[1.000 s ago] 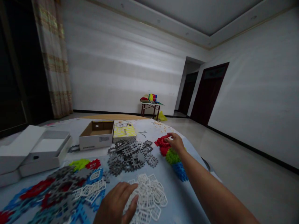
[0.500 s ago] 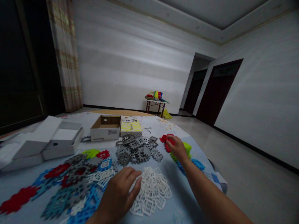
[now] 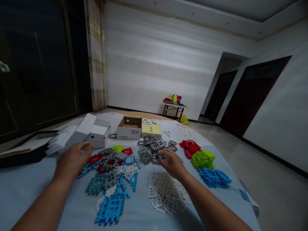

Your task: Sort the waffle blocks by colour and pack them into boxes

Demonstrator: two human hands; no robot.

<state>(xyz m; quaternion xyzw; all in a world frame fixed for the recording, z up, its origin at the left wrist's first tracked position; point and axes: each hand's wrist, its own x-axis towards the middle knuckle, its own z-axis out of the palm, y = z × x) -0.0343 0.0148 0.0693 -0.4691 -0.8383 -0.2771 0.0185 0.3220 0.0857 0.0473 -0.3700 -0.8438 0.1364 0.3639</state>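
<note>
My left hand [image 3: 74, 158] is over the left edge of a mixed heap of coloured toothed pieces [image 3: 109, 163], its thumb and fingers curled; whether it grips a piece is unclear. My right hand [image 3: 172, 162], thumb and fingers apart, hovers at the lower right of the dark grey pile [image 3: 154, 147], with nothing visible in it. White lattice pieces [image 3: 166, 192] lie below it. On the right are separate piles of red [image 3: 190, 148], lime green [image 3: 203, 159] and blue pieces [image 3: 214, 177].
Behind the piles stand an open box [image 3: 130, 130], a yellow-patterned lid [image 3: 151, 127] and white box parts [image 3: 96, 131]. A black case [image 3: 24, 157] lies at the left. A small table [image 3: 175, 104] stands by the far wall.
The view has swung left. My left hand has gone from beside the white pieces to the left side of the mixed heap. My right hand has left the red pile for the grey one.
</note>
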